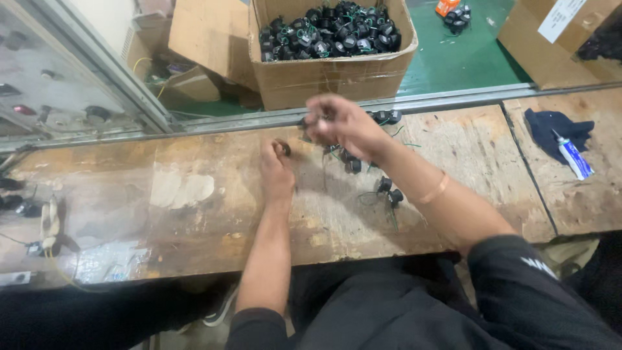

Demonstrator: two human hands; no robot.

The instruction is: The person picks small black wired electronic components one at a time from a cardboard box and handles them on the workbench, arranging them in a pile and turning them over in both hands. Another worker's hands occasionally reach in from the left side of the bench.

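Head view, seated person at a worn, scratched wooden workbench (pixel 194 214).

Left hand (pixel 277 170): rests on the bench top, fingers curled, pinching a small dark ring-shaped part (pixel 284 148) between thumb and fingertips. The ring is held just above the bench at the fingertips; its opening seems to face up and toward the right hand, but it is too small to fix an axis.

Right hand (pixel 343 123): raised above the bench, blurred, fingers closed around a small black coil component with green wire leads (pixel 322 118). Orientation of this piece cannot be told through the blur.

Loose black coil components (pixel 387 191) lie scattered on the bench beside and under the right forearm, thin green leads trailing toward the near edge. A thin orange band (pixel 434 192) sits on the right wrist.

Behind the bench: an open cardboard box filled with the same black coils (pixel 330 65) on a green floor. Far right of bench: a dark blue cloth (pixel 551 126) with a small white-and-blue tube (pixel 573 157) lying on its edge, tip pointing away and left.
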